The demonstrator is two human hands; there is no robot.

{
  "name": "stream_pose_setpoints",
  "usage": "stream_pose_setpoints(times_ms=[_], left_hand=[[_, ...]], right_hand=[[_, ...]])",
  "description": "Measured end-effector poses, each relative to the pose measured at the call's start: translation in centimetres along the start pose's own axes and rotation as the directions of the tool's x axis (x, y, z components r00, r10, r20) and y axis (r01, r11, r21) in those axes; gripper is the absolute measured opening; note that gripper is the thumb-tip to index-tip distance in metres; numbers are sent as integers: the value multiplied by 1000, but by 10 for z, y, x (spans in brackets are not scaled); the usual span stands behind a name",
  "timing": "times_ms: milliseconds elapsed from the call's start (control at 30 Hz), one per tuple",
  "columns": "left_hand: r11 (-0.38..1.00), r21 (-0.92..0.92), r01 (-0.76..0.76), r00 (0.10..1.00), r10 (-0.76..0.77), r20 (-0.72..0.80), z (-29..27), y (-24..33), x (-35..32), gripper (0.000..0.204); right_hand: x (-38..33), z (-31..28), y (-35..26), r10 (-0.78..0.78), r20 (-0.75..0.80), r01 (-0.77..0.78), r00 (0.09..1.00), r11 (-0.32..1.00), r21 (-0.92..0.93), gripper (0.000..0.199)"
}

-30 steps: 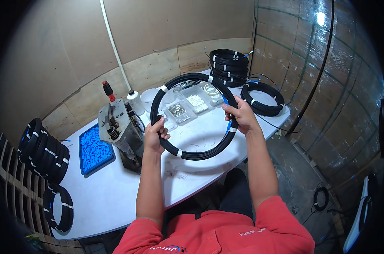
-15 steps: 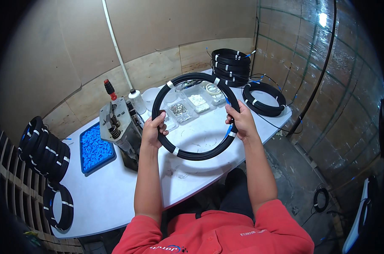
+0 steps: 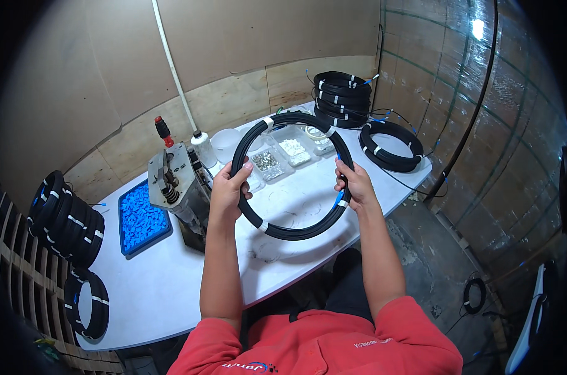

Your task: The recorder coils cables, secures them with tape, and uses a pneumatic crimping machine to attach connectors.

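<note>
A coil of black cable (image 3: pixel 294 234), bound with several white tape bands, is held up over the white table between my two hands. My left hand (image 3: pixel 229 186) is closed round its left side, thumb on the front. On the opposite side my right hand (image 3: pixel 357 184) grips the coil, with a blue connector (image 3: pixel 339 198) lying along the cable just below the fingers. Through the ring show clear containers, one with small metal parts (image 3: pixel 266 162) and one with white pieces (image 3: pixel 292 150).
Left of the coil stands a metal bench press (image 3: pixel 178 181) with a red-and-black handle, beside a blue tray (image 3: pixel 147 247) of small blue parts. Stacked black coils stand at the far right (image 3: pixel 342 100) and left (image 3: pixel 68 219). A white bottle (image 3: pixel 202 149) is behind the press.
The held coil has shifted slightly right and down on its left side and looks a little narrower. My left hand has moved slightly right with it; both hands keep their hold.
</note>
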State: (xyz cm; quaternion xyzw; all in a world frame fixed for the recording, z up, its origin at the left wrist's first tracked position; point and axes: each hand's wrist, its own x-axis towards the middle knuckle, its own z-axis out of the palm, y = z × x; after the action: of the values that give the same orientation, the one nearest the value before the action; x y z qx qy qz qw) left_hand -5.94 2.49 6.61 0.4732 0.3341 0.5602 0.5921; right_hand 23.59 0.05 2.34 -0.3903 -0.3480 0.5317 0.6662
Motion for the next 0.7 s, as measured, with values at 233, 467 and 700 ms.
stream_pose_setpoints(times_ms=[233, 467, 700], left_hand=[[982, -141, 126, 992, -123, 31, -15, -16, 17, 31], [996, -86, 16, 996, -8, 89, -25, -27, 30, 74], [927, -230, 297, 949, -260, 181, -17, -3, 29, 74]], right_hand=[[-16, 11, -22, -19, 21, 21, 1000, 996, -85, 22], [-11, 15, -22, -185, 82, 193, 979, 975, -109, 20], [-9, -2, -60, -729, 655, 886, 200, -151, -439, 38]])
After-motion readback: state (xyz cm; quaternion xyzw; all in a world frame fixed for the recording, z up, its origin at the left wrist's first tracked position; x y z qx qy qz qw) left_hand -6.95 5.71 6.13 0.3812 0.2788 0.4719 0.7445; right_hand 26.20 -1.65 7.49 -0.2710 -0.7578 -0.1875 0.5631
